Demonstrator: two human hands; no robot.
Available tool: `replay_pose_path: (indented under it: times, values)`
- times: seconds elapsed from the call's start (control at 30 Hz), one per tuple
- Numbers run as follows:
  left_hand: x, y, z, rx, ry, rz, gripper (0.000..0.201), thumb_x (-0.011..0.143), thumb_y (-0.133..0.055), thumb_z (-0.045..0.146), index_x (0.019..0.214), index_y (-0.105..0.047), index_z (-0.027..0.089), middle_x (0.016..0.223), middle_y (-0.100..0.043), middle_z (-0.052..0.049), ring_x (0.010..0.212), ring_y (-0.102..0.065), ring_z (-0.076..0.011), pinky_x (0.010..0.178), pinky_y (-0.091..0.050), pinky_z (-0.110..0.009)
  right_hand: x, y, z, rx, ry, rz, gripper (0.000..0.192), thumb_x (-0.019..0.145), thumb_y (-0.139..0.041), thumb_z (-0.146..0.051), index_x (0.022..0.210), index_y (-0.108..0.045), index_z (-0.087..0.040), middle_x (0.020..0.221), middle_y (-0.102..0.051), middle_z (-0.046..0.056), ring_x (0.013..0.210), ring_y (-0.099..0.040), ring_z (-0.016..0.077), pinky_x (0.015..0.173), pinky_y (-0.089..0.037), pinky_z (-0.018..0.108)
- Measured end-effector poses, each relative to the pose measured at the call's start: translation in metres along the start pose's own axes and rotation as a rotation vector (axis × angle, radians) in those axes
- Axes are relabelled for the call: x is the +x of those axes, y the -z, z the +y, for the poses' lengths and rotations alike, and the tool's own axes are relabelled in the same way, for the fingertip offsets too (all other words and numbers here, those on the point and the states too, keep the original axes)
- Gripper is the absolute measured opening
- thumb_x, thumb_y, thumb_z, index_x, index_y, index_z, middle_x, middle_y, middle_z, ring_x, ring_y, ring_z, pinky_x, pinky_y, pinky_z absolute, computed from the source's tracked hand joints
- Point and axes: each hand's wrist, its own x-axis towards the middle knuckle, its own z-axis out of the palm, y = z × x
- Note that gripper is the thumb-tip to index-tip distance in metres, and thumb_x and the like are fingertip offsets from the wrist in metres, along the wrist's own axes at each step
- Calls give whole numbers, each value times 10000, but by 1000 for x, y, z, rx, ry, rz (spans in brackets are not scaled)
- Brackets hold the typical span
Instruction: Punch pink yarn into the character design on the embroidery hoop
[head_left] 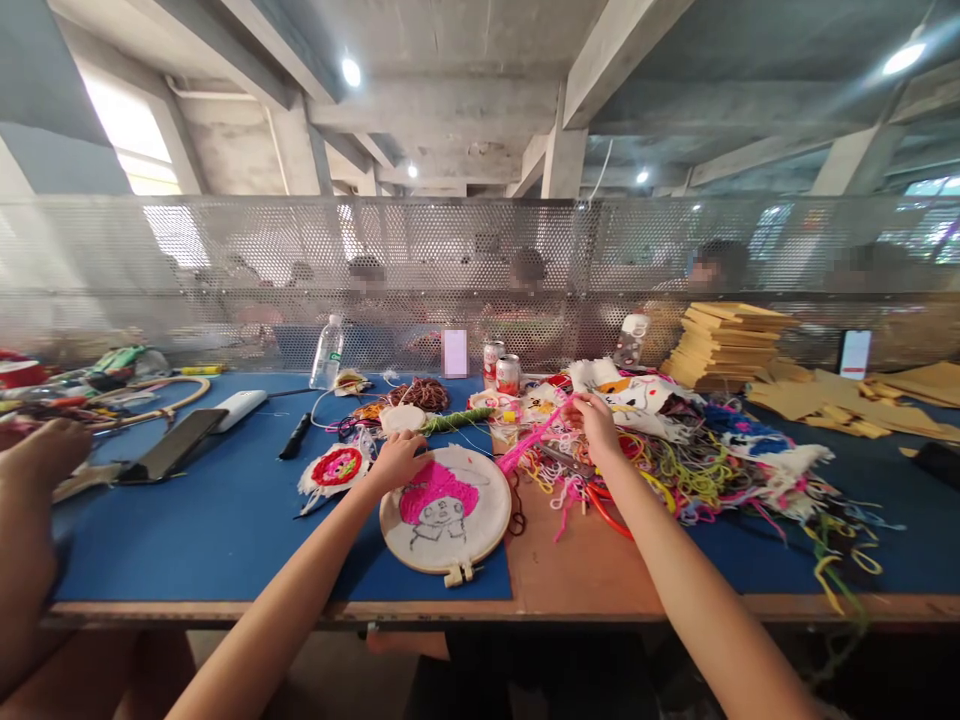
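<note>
A round wooden embroidery hoop (444, 512) lies on the table in front of me, its white cloth showing a figure with bright pink stitched hair. My left hand (396, 461) rests closed on the hoop's far left rim. My right hand (595, 422) is raised just right of the hoop and pinches a strand of pink yarn (529, 443) that stretches down toward the hoop. Under that hand lies a tangled heap of coloured yarn (679, 470).
A blue mat (210, 510) covers the table. A phone (171, 445), a white power bank (238, 408), a water bottle (327, 352), two cans (500, 368) and stacked brown card (724, 343) stand around. Another person's hand (34, 470) reaches in at left. A mesh screen (480, 260) runs behind.
</note>
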Motion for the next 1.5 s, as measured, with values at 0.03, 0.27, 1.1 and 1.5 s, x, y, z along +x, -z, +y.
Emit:
replay_pose_path:
  times: [0.03,0.27,1.1,1.5]
  values:
    - [-1,0,1,-7,-9,-5,195,759,-500,287,854,-635,183,936,-594,-96,950,-522,-274,875,-386,-382,0,-1,1,16,-8,30,195,697,-481,-391,764,-426,-217,582,-587,-7,541,-596,158,498,-468,260]
    - [4,2,-2,-80,46,34,138,784,-439,209,770,-570,170,848,-623,-93,865,-563,-243,791,-420,-335,8,7,1,-2,28,278,191,749,-339,-323,907,-359,-218,1042,-575,85,932,-598,154,733,-487,268]
    - [-2,22,22,-399,-6,252,93,782,-416,216,775,-503,183,764,-582,-22,726,-533,-160,703,-426,-271,-96,-65,-18,-148,104,-771,466,913,-271,-501,1273,-358,-220,1228,-536,86,1166,-476,187,977,-360,357]
    - [0,15,14,-283,81,169,218,799,-398,198,912,-579,152,781,-642,-40,711,-580,-170,673,-432,-265,-61,-49,-12,-169,135,-582,447,778,-479,-548,514,-395,-198,486,-351,-54,497,-362,112,519,-307,241]
